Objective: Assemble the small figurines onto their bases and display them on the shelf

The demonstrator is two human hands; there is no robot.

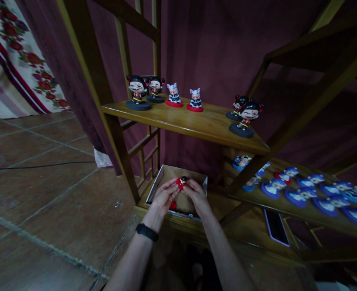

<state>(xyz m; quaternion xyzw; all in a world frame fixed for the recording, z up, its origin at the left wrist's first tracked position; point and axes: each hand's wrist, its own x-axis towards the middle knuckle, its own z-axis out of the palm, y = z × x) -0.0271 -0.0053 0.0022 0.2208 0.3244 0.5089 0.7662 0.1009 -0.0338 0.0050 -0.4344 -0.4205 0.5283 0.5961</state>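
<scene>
A small figurine (182,181) is pinched by the fingertips of the left hand (165,195) and the right hand (197,193), above the open box (172,173); it is judged light, stiff and smooth, best gripped by its red base (180,186); its underside is hidden, its details blurred; a red item (173,205) below is partly covered.

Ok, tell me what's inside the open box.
A red object shows inside the box; the left hand, right hand and held figurine hide whatever lies behind them.
</scene>
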